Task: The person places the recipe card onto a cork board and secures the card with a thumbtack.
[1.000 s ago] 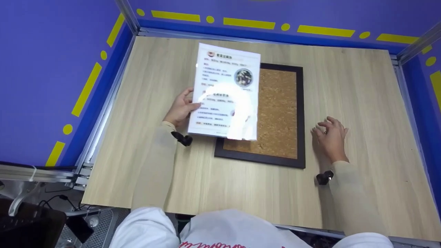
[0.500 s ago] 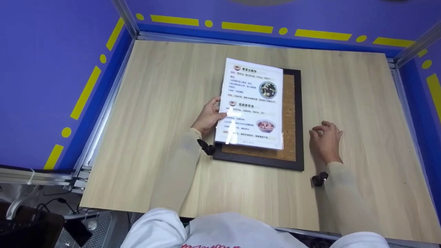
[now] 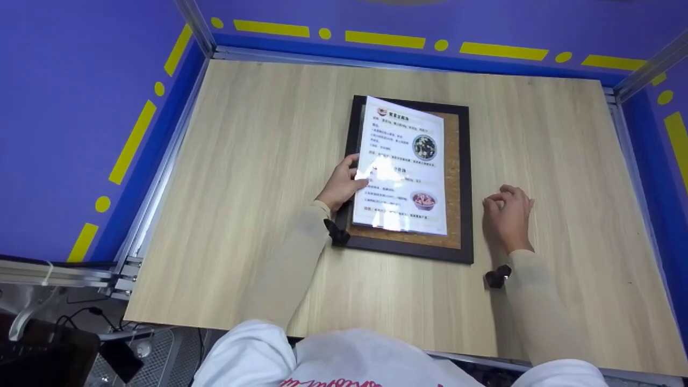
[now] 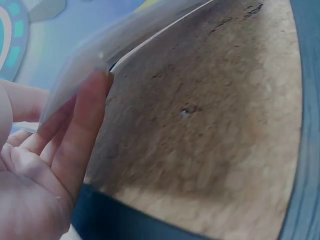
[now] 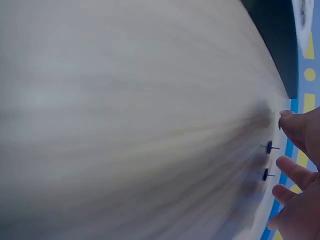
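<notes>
My left hand [image 3: 344, 183] holds the left edge of a laminated recipe sheet [image 3: 403, 209], thumb on its face and fingers behind it. Printed text and two food pictures show on the sheet, partly washed out by glare. It is tilted over a dark-framed cork board [image 3: 452, 177]. In the left wrist view, a gap shows between the clear sheet [image 4: 125, 37] and the cork [image 4: 215, 130]. Right of the board, my right hand [image 3: 513, 215] has thumb and index tips together. At those tips, the right wrist view shows a small dark thumbtack [image 5: 280, 123], apparently pinched.
Two more dark thumbtacks, an upper one [image 5: 269, 147] and a lower one [image 5: 266, 174], lie near the right fingers with their pins showing. The wooden table [image 3: 258, 134] has blue-purple walls [image 3: 97, 97] at its back and sides.
My left hand has carried the recipe sheet rightward from the board's left side, then slightly farther and lower over the cork. My right hand's thumb and index have come together, staying beside the board.
</notes>
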A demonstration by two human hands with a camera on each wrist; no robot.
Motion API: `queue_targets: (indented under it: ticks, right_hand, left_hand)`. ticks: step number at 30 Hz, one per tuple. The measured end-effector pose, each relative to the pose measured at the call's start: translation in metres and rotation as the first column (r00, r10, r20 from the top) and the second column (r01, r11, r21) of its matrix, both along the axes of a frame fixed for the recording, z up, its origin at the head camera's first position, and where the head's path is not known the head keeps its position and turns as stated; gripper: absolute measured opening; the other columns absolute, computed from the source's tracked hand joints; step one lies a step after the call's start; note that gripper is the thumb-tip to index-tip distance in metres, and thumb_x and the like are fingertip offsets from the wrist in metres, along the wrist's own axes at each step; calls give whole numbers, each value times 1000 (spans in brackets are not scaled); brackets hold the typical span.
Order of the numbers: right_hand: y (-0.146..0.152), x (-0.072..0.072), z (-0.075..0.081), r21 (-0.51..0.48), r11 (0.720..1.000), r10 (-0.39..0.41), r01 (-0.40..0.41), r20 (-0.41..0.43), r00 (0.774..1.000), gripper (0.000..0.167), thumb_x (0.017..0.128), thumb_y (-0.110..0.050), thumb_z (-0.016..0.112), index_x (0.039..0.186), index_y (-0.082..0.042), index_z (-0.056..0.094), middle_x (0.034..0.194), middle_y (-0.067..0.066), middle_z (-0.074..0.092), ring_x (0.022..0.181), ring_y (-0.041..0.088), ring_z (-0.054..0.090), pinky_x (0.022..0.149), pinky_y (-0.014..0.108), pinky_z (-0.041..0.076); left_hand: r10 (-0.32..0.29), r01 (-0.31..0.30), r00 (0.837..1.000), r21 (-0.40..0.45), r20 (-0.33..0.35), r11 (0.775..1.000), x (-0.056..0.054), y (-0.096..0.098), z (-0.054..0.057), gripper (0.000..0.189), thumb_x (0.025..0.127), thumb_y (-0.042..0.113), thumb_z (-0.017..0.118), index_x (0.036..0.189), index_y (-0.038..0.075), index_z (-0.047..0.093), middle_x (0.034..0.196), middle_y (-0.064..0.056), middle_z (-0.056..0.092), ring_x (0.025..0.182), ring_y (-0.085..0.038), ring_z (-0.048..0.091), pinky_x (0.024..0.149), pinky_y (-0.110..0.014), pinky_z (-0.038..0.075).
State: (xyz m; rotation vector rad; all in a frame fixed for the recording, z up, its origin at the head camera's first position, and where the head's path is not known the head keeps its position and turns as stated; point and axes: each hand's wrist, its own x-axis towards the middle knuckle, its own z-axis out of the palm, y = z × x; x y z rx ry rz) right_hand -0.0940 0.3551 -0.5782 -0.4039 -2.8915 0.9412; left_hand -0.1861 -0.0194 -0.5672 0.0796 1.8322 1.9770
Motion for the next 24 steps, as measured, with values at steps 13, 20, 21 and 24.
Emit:
queue_targets:
  ticks: [13,20,21,24]
  right_hand:
    - [-9,4,24,-66,997,-40,33,-102,994,21,98,-11,62,105,7,71,114,22,68,120,40,55,120,45,3]
    - [-16,5,34,-85,996,-32,22,-109,994,25,100,-16,60,108,5,71,103,20,70,99,33,64,101,39,42]
    - [-17,6,35,-89,996,-35,25,-113,993,25,99,-17,61,107,5,71,103,19,70,96,30,64,91,36,46]
    - [-19,8,36,-99,995,-30,17,-132,991,24,98,-17,64,105,4,72,102,16,69,92,24,60,74,25,44]
  left_hand:
    - [-52,8,989,-299,-140,954,-5,10,2,57,89,-6,63,143,4,45,95,-10,60,82,-19,60,69,-26,49]
    - [-119,-11,974,-563,-193,826,-9,9,11,54,90,11,72,139,6,53,80,-1,52,67,-13,47,57,-24,37]
    - [-140,-5,971,-606,-192,795,-9,9,13,55,90,14,72,141,6,52,79,-1,54,65,-13,47,56,-24,37]
    - [-197,22,966,-709,-167,705,-9,11,15,60,91,24,73,144,8,50,80,-1,59,66,-13,51,56,-26,39]
